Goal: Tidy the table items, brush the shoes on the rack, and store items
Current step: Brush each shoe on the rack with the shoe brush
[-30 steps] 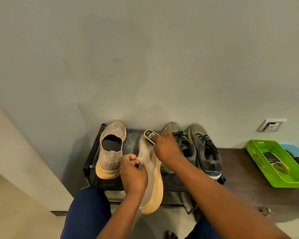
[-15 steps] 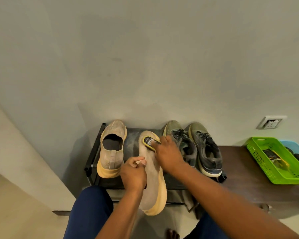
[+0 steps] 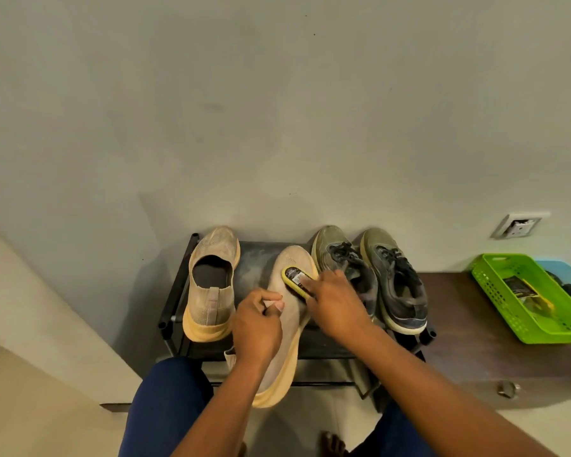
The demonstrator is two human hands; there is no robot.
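A beige slip-on shoe with a yellow sole (image 3: 289, 328) lies tilted on its side across the front of the black shoe rack (image 3: 178, 285). My left hand (image 3: 256, 324) grips the shoe at its collar. My right hand (image 3: 335, 305) holds a small yellow-edged shoe brush (image 3: 295, 280) pressed on the shoe's upper near the toe. Its beige partner (image 3: 211, 288) stands upright on the rack's left. Two dark olive laced sneakers (image 3: 386, 282) sit side by side on the rack's right.
A dark wooden table (image 3: 468, 341) adjoins the rack on the right, carrying a green basket (image 3: 495, 291) with a packet inside and a blue basket (image 3: 564, 275) behind it. A wall socket (image 3: 518, 225) is above. My knees in blue trousers frame the floor below.
My right hand has drawn the brush back from the shoe's toe toward its middle. The shoe has shifted slightly to the right on the rack. My left hand keeps its grip.
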